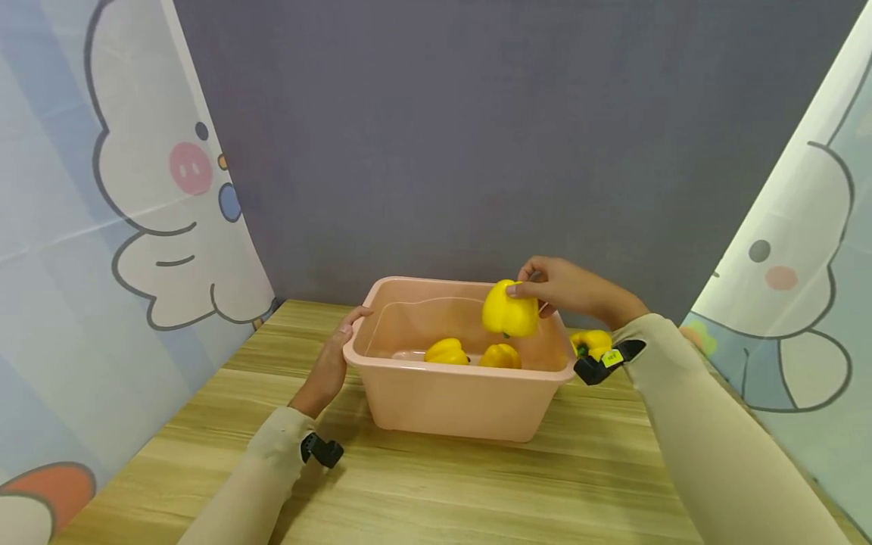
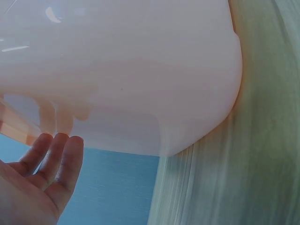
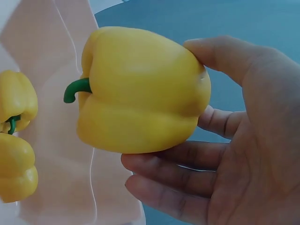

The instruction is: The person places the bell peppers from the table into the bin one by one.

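Observation:
My right hand grips a yellow bell pepper above the right part of a pink plastic basin. In the right wrist view, the thumb lies on one side of the pepper and fingers on the other, its green stem pointing away from the palm. Two more yellow bell peppers, one on the left and one nearer the middle, lie inside the basin. At the basin's left rim rests my left hand; the left wrist view shows its fairly straight fingers against the outer wall.
Another yellow bell pepper lies on the wooden table to the right of the basin, partly hidden by the right wrist strap. A grey wall stands behind, with cartoon-printed sheets on the left and right.

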Demonstrator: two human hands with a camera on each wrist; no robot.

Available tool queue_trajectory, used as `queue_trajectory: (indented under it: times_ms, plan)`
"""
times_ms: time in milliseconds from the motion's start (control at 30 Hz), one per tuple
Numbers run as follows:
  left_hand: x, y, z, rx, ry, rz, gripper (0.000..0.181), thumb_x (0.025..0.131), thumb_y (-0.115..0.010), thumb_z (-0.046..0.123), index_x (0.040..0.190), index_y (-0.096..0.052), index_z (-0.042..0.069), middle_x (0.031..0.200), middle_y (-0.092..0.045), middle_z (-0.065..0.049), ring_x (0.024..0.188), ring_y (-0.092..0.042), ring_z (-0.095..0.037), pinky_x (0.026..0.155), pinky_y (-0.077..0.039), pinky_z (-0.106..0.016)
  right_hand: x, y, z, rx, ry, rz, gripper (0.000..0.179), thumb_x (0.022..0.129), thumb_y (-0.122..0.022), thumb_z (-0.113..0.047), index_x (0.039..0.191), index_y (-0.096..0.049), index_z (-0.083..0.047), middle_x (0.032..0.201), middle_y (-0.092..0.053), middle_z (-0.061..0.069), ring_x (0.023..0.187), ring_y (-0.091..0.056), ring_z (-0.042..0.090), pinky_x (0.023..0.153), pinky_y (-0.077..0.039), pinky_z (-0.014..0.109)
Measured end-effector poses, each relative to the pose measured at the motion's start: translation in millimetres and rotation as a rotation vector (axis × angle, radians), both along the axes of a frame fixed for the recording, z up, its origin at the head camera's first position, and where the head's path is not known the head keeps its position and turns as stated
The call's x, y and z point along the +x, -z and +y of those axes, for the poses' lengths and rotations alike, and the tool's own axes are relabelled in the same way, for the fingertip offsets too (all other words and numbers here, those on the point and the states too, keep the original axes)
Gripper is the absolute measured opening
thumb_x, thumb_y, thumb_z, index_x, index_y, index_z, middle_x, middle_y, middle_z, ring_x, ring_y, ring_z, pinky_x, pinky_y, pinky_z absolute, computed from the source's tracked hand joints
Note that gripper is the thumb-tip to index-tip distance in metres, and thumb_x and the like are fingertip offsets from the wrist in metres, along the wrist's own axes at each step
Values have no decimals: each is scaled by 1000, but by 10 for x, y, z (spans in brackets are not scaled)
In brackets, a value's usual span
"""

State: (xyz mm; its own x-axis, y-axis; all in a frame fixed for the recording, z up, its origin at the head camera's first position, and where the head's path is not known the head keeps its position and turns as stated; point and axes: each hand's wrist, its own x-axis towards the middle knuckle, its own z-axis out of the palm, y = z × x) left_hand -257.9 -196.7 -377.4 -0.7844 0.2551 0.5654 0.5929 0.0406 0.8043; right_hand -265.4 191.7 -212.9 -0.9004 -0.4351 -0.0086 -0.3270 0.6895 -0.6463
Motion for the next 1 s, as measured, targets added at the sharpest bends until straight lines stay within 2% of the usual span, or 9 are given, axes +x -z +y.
queue_trajectory:
  times_ms: [267,500,700,1000]
  plan:
    - [-18,4,13,7,12,0,54,109,-18,31,144,-36,-5,150,-35,-23,132,-36,-33,100,-37,-24,-81,24,-105,41,8,11,52,93,-66,-52,116,-53,-7,112,-64,11,92,-62,26,85,-54,44]
    - [-10,-3,3,1,0,6,55,109,-18,32,144,-36,-6,149,-35,-23,131,-36,-28,101,-35,-22,-166,126,-226,36,-8,15,48,92,-68,-48,114,-54,-8,110,-61,12,89,-61,28,83,-55,44]
    - [-10,-11,-8,-1,7,17,54,109,-16,29,144,-34,-9,148,-35,-26,130,-37,-30,100,-37,-22,-213,186,-312,30,-36,11,47,91,-69,-48,114,-54,-10,106,-62,11,89,-61,28,82,-54,45]
    - [7,-3,-32,-30,-1,-8,56,109,-15,34,147,-34,-3,151,-34,-20,133,-35,-30,102,-34,-24,-244,221,-412,36,-61,20,46,92,-70,-43,115,-53,-8,104,-64,10,87,-60,28,82,-53,48]
